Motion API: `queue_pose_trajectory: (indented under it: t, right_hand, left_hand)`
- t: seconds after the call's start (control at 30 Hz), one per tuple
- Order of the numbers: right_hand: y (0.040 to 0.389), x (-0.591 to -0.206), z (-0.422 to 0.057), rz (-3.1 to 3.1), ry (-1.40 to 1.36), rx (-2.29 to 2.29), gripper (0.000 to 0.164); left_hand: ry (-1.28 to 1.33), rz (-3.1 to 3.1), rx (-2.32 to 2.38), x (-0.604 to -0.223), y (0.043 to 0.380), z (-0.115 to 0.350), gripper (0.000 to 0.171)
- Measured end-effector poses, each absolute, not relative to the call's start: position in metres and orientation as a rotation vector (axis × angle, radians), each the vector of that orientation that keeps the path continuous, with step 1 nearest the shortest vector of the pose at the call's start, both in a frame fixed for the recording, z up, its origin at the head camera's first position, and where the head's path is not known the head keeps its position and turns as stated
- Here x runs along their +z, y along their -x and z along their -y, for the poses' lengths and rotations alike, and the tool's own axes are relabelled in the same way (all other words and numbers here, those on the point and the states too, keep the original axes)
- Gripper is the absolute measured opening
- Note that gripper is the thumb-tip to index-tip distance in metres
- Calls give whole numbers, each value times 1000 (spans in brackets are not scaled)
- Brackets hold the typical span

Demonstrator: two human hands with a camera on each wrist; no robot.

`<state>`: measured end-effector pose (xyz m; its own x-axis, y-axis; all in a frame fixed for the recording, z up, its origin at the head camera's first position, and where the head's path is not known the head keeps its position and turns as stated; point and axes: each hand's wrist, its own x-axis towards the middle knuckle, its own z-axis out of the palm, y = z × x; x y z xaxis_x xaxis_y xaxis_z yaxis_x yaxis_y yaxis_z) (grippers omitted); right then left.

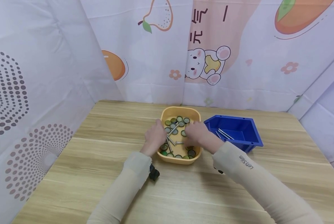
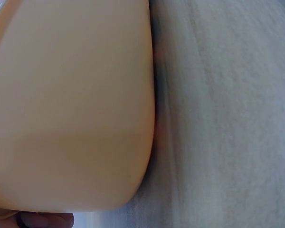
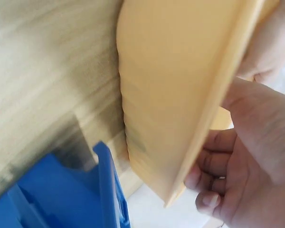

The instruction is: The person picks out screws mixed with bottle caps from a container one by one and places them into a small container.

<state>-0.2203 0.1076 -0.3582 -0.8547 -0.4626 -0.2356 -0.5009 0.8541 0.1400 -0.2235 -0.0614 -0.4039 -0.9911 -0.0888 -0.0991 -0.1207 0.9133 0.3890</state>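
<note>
A yellow plastic basket (image 1: 180, 161) holds many bottle caps (image 1: 179, 119) and several metal bolts (image 1: 173, 129). My left hand (image 1: 155, 137) grips its left rim; the basket's outer wall (image 2: 71, 104) fills much of the left wrist view, with a bit of finger (image 2: 45, 220) at the bottom corner. Over the right rim reaches my right hand (image 1: 196, 133), its curled fingers (image 3: 213, 164) dipping inside. Those fingertips are right at the end of a short bolt (image 1: 179, 142); whether they pinch it I cannot tell.
A blue bin (image 1: 241, 141) stands just right of the basket, with a few bolts (image 1: 225, 133) lying in it. Both rest on a wood-grain table (image 1: 99, 146). Behind the table hangs a printed white curtain (image 1: 144, 62), and another covers the left side.
</note>
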Motion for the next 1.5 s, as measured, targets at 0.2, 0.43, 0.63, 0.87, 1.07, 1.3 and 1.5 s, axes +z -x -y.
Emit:
queue_pose_trajectory:
  t: [0.2,0.43,0.63,0.87,1.07,1.3,1.5]
  right_hand:
    - [217,-372,-98,-2818,717,421,42]
    - [213,-376,-93,-2826,679,356,18]
    - [209,-385,-93,-2869,681,247,14]
    - [205,-394,-96,-2902,734,185,18]
    - [206,-396,-95,-2903,756,170,21]
    - [207,-397,-95,-2906,776,138,19]
    - [205,-397,-94,-2865,724,139,21]
  left_hand:
    - [177,-2988,618,-404,224,60,30]
    - [167,-2989,625,-403,225,59,31]
    - [153,-2998,648,-402,225,60,29]
    - [161,-2997,644,-402,224,60,23]
    - [165,-2992,655,-402,223,60,24]
    - [179,-2993,649,-403,223,61,26]
    - [187,-2992,654,-403,223,62,27]
